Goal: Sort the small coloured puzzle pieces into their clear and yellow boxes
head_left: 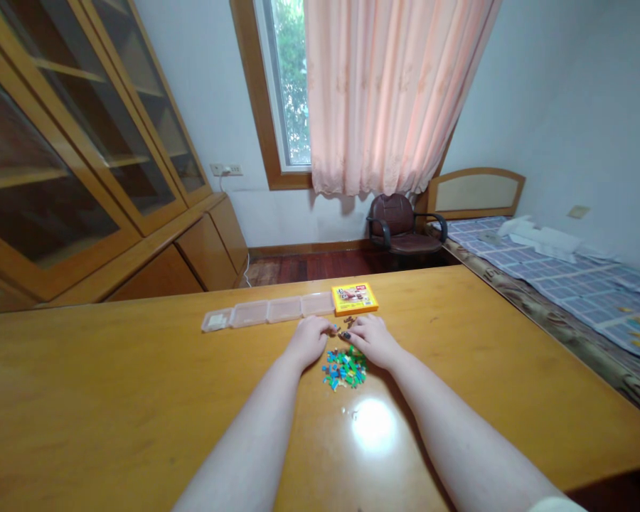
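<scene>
On the wooden table, a loose pile of small toy building bricks (345,368), mostly green and blue, lies just in front of my hands. Several small brown bricks (348,321) sit apart, beyond the pile and between my fingertips. My left hand (310,338) rests at the left of these with its fingers curled together; whatever is between their tips is too small to make out. My right hand (374,340) comes in from the other side, thumb and fingers pinched at a small dark brick (345,335). The two hands are a short gap apart.
Behind my hands stands a flat yellow box (355,307) with a printed picture. A row of shallow clear plastic trays (284,309) extends left from it; the leftmost holds something pale. Beyond the table (139,398) are a chair (397,220), a bed (555,263) and a glass-fronted cabinet (200,235).
</scene>
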